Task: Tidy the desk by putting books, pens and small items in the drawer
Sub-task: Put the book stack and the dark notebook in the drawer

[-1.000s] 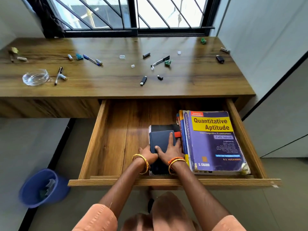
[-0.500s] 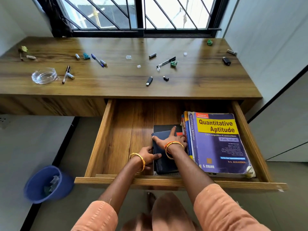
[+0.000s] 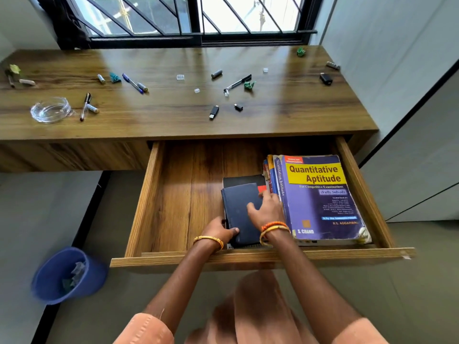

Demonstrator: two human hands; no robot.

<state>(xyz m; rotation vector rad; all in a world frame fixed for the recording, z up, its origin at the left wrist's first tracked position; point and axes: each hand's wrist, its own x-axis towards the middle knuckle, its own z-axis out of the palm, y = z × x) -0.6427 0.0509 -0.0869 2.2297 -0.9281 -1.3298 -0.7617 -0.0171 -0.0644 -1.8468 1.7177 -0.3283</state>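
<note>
The wooden drawer (image 3: 146, 207) is pulled out below the desk top (image 3: 173, 120). Inside on the right lies a purple "Quantitative Aptitude" book (image 3: 320, 202) on a stack of others. Beside it a dark blue book (image 3: 237, 207) lies on a black notebook (image 3: 243, 179). My left hand (image 3: 219, 230) grips the blue book's near left corner, thumb on the cover. My right hand (image 3: 267, 209) rests on the cover at its right edge, against the purple stack. Pens (image 3: 133, 83) (image 3: 238, 82) (image 3: 85, 106) and a USB stick (image 3: 213, 112) lie on the desk.
A glass dish (image 3: 51, 112) stands at the desk's left. Batteries, green paper scraps, clear caps and a small black device (image 3: 325, 78) are scattered over the top. A blue bin (image 3: 67, 275) is on the floor at the left; a wall runs along the right.
My right hand moved from the blue book's near end up and right to its edge by the purple stack. My left hand stays at the near left corner.
</note>
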